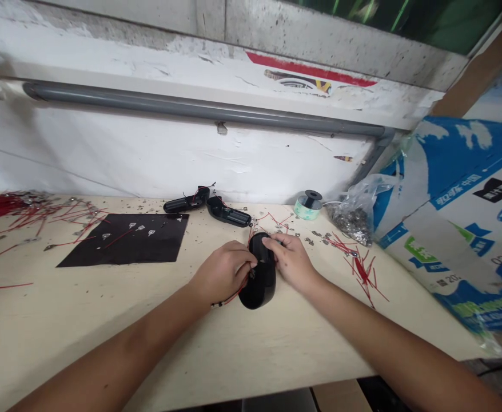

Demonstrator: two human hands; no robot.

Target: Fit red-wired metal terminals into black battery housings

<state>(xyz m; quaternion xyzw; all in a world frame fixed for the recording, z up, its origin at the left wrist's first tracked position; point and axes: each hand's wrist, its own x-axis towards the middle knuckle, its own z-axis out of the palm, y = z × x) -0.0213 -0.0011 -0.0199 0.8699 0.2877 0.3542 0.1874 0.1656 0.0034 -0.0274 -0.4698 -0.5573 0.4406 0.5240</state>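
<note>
Black housing is held near mid-surface, long axis roughly back-to-front, closer to the back edge than the front; contact with the surface can't be confirmed. Its right side is gripped by the right hand, thumb laid over the top. Left hand is bunched at the housing's left side, fingertips drawn together; whether anything is pinched by the fingers can't be told. Red strand is seen below the left hand. Two open black shells are set near the back edge. Dark sheet is placed left of them, with metal tabs scattered on it. Red wires are heaped at the back-left corner, more wire pieces strewn toward the right edge. Tape roll and clear bag of small metal parts are parked back-right.
</note>
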